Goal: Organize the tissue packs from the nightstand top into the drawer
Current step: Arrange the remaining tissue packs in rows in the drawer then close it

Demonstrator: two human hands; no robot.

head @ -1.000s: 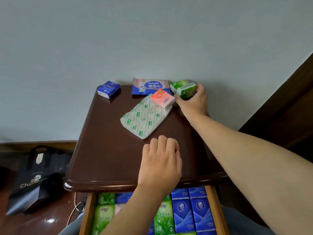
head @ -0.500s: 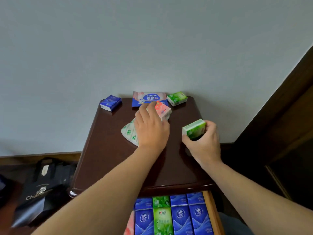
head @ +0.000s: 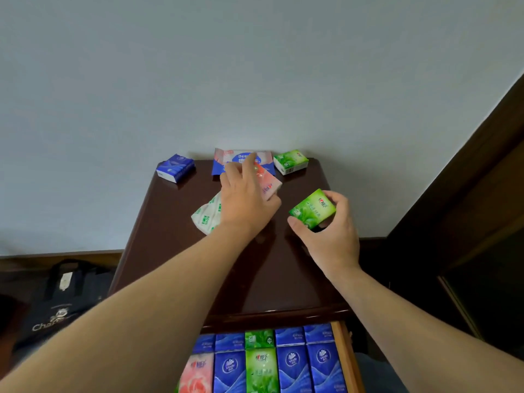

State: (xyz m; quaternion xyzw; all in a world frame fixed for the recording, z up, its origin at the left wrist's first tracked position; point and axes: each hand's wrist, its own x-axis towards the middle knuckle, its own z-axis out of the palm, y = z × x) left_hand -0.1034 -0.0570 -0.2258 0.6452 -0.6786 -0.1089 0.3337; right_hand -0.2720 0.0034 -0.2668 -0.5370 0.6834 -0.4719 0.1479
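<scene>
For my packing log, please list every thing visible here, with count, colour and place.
Small green tissue pack: one, green, held above the nightstand's right side.
Second green tissue pack: one, back right by the wall.
Small blue tissue pack: one, back left corner.
Flat blue-and-pink wipes packet: one, back middle.
Pink tissue pack: one, under the left fingers.
White soft pack with green print: one, middle.
Dark brown wooden nightstand top: one.
Open wooden drawer: one, holding blue, green and pink packs.
Black bag: one, floor left.
Left hand: on the pink pack.
Right hand: holds the green pack.

green tissue pack (head: 312, 209) held above nightstand (head: 272, 279)
</scene>
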